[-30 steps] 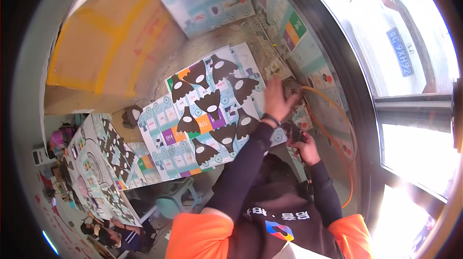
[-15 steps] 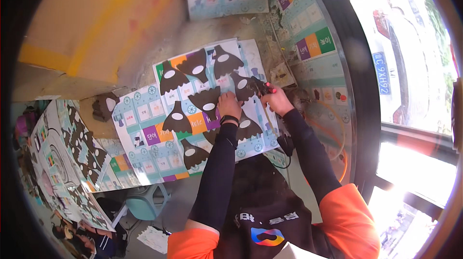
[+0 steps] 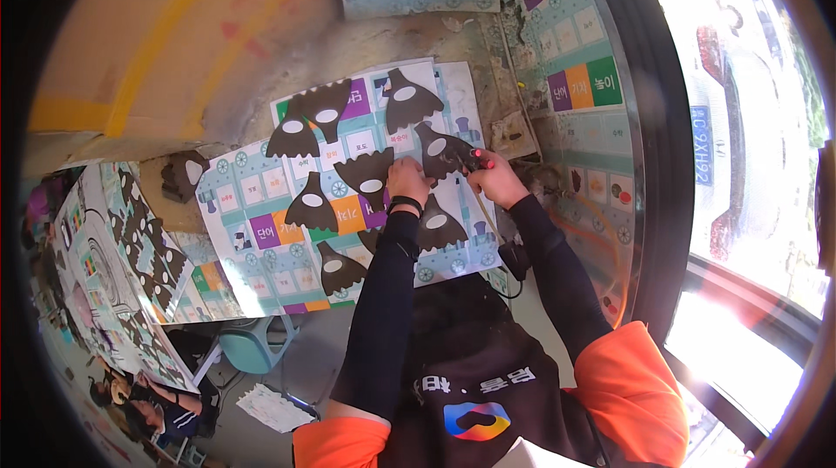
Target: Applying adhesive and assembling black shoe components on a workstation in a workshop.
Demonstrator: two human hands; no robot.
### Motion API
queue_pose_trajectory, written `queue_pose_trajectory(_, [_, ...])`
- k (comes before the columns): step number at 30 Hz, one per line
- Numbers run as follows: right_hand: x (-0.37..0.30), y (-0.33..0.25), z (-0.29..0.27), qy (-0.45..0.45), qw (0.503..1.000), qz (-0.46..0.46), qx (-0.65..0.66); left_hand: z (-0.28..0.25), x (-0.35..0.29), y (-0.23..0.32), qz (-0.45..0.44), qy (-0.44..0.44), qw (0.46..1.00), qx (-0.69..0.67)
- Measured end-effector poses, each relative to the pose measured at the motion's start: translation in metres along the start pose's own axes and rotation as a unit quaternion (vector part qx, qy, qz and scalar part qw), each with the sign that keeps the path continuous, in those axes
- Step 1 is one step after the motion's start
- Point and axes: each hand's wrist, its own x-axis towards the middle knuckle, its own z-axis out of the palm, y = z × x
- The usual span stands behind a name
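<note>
Several dark, skirt-shaped cut-outs with a ragged hem and a white oval lie on a printed board. My right hand is closed around a small black tool with a red end, its kind unclear. Its tip side is over the right part of one cut-out. At that cut-out's lower left edge, my left hand has its fingers bent together, seemingly gripping the edge. Left of it lies another cut-out; one more lies below, partly hidden by my left hand. Two cut-outs overlap at the upper left.
A pale cord hangs near my right hand above a black block. Stacked dark pieces stand left of the board. A cardboard box fills the upper left. A window is at right; a blue stool stands below. Other people sit lower left.
The upper middle cut-out has shifted left and turned, now overlapping its neighbour. My left fingers have drawn in toward the cut-out's edge. The whole view has shifted slightly.
</note>
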Motion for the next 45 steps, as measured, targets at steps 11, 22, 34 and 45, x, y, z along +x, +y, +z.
queue_pose_trajectory(11, [-0.002, 0.005, -0.008, 0.052, 0.998, -0.016, -0.028, -0.006, -0.003, 0.003, -0.012, -0.022, 1.000, 0.001])
queue_pose_trajectory(22, [-0.008, -0.023, -0.001, 0.037, 0.997, 0.045, 0.059, -0.007, -0.015, 0.016, -0.017, 0.029, 0.999, 0.032])
queue_pose_trajectory(34, [-0.013, -0.011, -0.005, 0.052, 0.990, 0.071, 0.106, -0.006, -0.032, 0.021, 0.024, 0.048, 0.994, 0.092])
queue_pose_trajectory(45, [-0.017, -0.015, -0.001, -0.021, 0.991, 0.079, 0.104, -0.004, -0.035, 0.014, 0.065, 0.078, 0.992, 0.072])
